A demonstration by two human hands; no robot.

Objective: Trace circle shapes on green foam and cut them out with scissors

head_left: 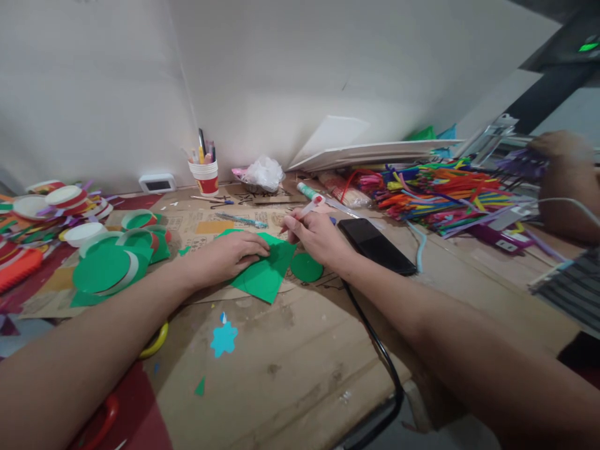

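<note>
My left hand [229,255] lies on a sheet of green paper [265,275], fingers loosely stretched across its upper part and holding nothing. A faint curved line shows on that sheet. Just past its right corner, my right hand [319,234] pinches a slim whitish tube with a red end [313,205]. What the tube is I cannot make out. Partly below the right hand lies a green paper circle [307,267]. A black phone [375,245] rests to the right of this hand.
Paper cups with green discs [105,270] stand at left. Colourful pipe cleaners [445,194] are heaped at right, near another person's hand [560,147]. A pen cup [205,177] stands by the wall. A blue paper flower [224,339] and black cable [382,353] lie in front.
</note>
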